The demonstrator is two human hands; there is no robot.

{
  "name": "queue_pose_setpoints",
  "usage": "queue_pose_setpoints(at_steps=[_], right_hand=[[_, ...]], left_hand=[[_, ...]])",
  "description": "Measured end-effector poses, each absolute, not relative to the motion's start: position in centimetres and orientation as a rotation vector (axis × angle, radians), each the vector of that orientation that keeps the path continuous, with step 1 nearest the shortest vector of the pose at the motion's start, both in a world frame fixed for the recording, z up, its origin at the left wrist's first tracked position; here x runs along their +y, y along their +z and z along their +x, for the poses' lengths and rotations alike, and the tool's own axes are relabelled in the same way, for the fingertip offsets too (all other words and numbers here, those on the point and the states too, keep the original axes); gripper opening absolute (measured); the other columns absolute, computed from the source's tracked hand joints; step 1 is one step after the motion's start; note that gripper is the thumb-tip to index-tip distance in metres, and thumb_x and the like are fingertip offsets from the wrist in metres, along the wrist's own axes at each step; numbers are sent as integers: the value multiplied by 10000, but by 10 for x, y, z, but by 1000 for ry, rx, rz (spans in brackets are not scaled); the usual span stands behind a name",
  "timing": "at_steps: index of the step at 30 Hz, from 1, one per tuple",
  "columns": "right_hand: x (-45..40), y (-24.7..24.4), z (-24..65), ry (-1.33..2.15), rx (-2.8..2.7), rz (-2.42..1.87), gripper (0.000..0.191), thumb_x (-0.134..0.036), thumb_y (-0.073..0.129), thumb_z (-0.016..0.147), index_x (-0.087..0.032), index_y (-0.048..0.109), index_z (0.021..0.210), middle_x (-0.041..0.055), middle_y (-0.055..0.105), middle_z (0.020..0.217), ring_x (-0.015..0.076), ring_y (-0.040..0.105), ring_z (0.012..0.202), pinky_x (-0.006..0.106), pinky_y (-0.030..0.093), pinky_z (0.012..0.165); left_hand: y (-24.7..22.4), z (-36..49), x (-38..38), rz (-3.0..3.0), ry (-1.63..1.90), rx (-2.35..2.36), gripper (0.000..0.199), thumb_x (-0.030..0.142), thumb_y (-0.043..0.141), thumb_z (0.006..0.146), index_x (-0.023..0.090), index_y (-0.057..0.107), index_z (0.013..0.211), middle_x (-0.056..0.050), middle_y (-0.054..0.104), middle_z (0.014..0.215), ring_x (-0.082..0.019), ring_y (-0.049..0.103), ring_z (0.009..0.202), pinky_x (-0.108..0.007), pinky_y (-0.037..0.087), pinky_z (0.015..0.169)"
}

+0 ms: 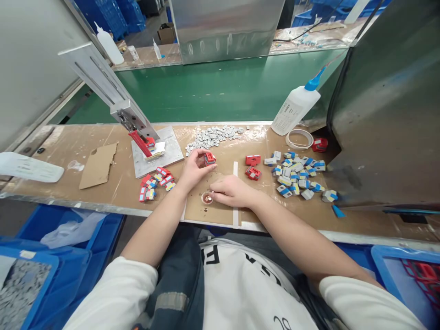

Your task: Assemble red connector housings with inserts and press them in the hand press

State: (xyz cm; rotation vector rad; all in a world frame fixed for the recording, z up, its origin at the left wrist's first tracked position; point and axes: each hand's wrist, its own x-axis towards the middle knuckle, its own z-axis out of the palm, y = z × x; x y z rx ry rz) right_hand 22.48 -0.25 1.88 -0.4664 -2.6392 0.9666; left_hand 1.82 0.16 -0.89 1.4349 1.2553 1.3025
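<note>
Between the thumb and fingers of my left hand (194, 170) is a small red plastic housing (210, 159), its recessed side facing up. My right hand (231, 191) is closed, fingertips at the rim of a small round clear dish (206, 198) that holds tiny copper-coloured pieces. Whatever those fingertips pinch is hidden. A tiny dark piece (205, 210) lies on the cardboard just in front of the dish. To the right of my hands rest two more red housings (253, 160), one behind the other.
Grey chips (215, 136) are heaped behind my hands. A lever press (137, 133) stands left, beside red blocks (151, 187). Right are grey blocks with blue and yellow (299, 174), a tape roll (299, 139) and a white bottle (292, 110). A green belt (220, 87) runs behind.
</note>
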Motion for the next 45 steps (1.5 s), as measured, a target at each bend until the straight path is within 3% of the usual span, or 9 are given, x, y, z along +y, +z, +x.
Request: queue_pose_setpoints(at_steps=[7,11,18,32,38,42,45], right_hand=[[1,15,229,1160,-2446,-436,390,-353,488,998,-216,355,657,-44,383,602,117,364,575,289,257,625],[8,12,233,1130,-2178,-578,396,-358,470,977,-233,307,639,-45,326,582,118,341,553,287,275,602],[19,12,235,831,-1863,-1016,410,-417,467,981,-243,312,644,-25,360,592,146,380,581,311,285,616],[22,11,230,781,-2015,-1163,382,-398,475,970,-236,304,670,-11,423,612,155,406,613,313,252,622],[19,17,241,895,-2040,-845,393,-387,438,989,-242,287,656,-26,348,602,146,375,585,303,294,627],[6,21,239,1040,-2420,-489,364,-325,472,966,-229,314,652,-40,358,590,126,343,558,298,259,619],[-3,25,233,971,-2637,-534,381,-344,541,973,-211,403,644,-41,406,580,118,339,557,298,226,615]], left_hand=[[-5,16,-3,1690,1202,1413,420,218,840,795,212,707,1193,-90,538,1270,-209,663,1053,-349,646,857],[-2,16,-5,1747,1122,1362,513,244,860,809,225,687,1291,-91,548,1258,-201,666,1009,-343,643,838],[-3,17,-6,1742,1078,1315,441,284,882,805,205,679,1189,-79,595,1235,-183,700,910,-384,661,863],[-3,18,-6,1769,1081,1291,416,223,868,792,201,696,1171,-65,606,1204,-175,703,914,-349,660,837],[-4,18,-5,1702,1104,1326,424,210,863,792,199,690,1179,-62,585,1232,-137,696,872,-320,662,839],[-5,16,-4,1682,1152,1390,429,193,851,781,208,702,1183,-74,578,1261,-168,687,998,-286,646,820],[-6,15,-2,1629,1191,1400,437,221,852,782,210,691,1188,-80,621,1242,-199,682,1071,-269,626,792]])
